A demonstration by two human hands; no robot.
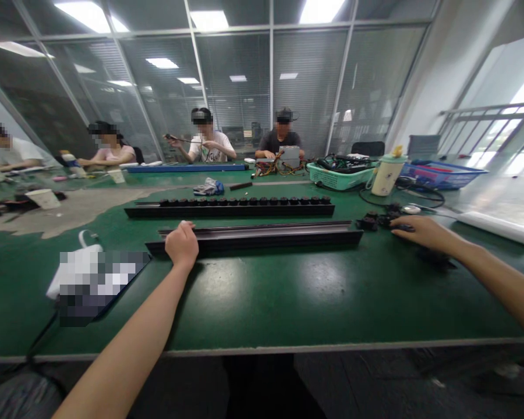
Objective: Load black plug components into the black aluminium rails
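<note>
My left hand (182, 243) is curled over the left end of a long black rail (271, 235) lying across the green table (262, 302). My right hand (419, 230) reaches right, fingers closing on one of several small black round parts (378, 220) heaped past the rail's right end. Behind it lies a second black rail (229, 209) with a row of black round parts set along its top.
Several people sit at the far side with tools and wires. A green basket (338, 174), a cream cup (386, 174), a blue tray (441, 173) and cables stand at the back right. A blurred flat device (94, 282) lies at my left.
</note>
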